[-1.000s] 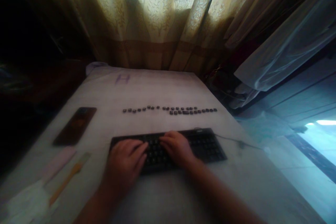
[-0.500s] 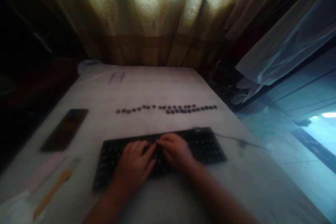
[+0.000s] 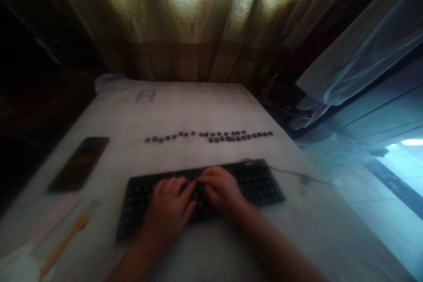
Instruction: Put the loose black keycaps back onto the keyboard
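Note:
A black keyboard (image 3: 261,187) lies at a slight slant on the white-covered table, with several of its keys hidden under my hands. My left hand (image 3: 170,205) rests over its left-middle part; the index finger and thumb are apart and the index finger points toward my right fingertips. My right hand (image 3: 223,189) is over the keyboard's middle, its fingers drawn together at the tips. Whatever is between those tips is too small and dark to make out. Behind the keyboard, loose black keycaps (image 3: 230,139) lie in uneven rows.
A dark phone (image 3: 79,163) lies on the left of the table. Nearer me are a pink strip (image 3: 54,217) and a brush with an orange handle (image 3: 64,244). The keyboard's cable (image 3: 302,178) runs off to the right. A patterned curtain (image 3: 191,13) hangs behind the table.
The whole view has shifted very slightly. Both hands keep nearly the same pose on the keyboard, and the loose keycaps lie as before.

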`<state>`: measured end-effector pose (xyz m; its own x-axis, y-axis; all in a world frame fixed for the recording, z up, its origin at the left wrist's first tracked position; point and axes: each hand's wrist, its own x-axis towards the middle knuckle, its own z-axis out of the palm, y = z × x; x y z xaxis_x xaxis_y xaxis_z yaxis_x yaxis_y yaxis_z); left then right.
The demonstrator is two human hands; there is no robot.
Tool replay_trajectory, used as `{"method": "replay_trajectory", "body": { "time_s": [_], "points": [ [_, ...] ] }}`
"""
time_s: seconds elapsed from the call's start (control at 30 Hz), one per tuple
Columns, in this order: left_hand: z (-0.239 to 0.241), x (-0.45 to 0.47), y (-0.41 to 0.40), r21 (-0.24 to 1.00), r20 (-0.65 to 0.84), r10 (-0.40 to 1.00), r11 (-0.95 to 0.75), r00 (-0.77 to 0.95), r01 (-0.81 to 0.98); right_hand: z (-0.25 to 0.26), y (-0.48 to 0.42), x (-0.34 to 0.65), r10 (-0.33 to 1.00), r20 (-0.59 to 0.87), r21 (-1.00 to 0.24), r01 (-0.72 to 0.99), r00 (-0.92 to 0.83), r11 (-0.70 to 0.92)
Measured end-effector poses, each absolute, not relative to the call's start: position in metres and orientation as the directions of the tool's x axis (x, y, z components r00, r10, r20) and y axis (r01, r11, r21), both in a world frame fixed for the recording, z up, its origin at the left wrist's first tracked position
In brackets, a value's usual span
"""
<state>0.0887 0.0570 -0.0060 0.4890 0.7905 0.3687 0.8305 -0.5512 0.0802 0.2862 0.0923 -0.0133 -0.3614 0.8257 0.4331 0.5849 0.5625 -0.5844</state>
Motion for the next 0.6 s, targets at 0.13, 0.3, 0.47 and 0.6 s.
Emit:
{"method": "replay_trajectory", "body": {
  "time_s": [0.13, 0.3, 0.47, 0.6],
  "points": [
    [-0.006, 0.086, 0.057, 0.091, 0.368, 0.790, -0.555, 0.490, 0.827, -0.006, 0.100, 0.300, 0.879, 0.419, -0.730, 0.492, -0.225, 0.474],
    [-0.006, 0.073, 0.052, 0.116, 0.386, 0.777, -0.575, 0.497, 0.810, -0.002, 0.103, 0.339, 0.843, 0.530, -0.620, 0.638, -0.090, 0.457],
    [-0.008, 0.046, 0.035, 0.034, 0.474, 0.738, -0.561, 0.480, 0.827, -0.012, 0.092, 0.388, 0.796, 0.602, -0.532, 0.775, 0.064, 0.340],
    [-0.010, 0.033, 0.015, -0.031, 0.563, 0.681, -0.548, 0.467, 0.836, -0.025, 0.084, 0.416, 0.718, 0.671, -0.516, 0.812, 0.186, 0.272]
  ]
}}
